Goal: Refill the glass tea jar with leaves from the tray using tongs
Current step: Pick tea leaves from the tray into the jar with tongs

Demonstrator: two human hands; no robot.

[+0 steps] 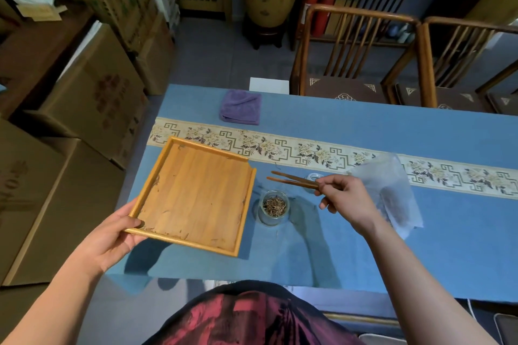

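A square wooden tray [193, 196] is at the left of the blue table, with only a few leaf scraps along its edges. My left hand [112, 235] grips its near-left corner and tilts it slightly. Just right of the tray stands a small open glass tea jar [273, 207] holding dry tea leaves. My right hand [343, 199] holds brown wooden tongs [293, 179], whose tips point left above and behind the jar, slightly apart with nothing between them. The jar's glass lid [315, 178] lies partly hidden behind the tongs.
A folded purple cloth [241, 106] lies at the far side of the table. A clear plastic bag [389, 190] lies to the right of my right hand. A patterned runner [280, 148] crosses the table. Wooden chairs [356, 59] stand beyond it, cardboard boxes [92, 98] to the left.
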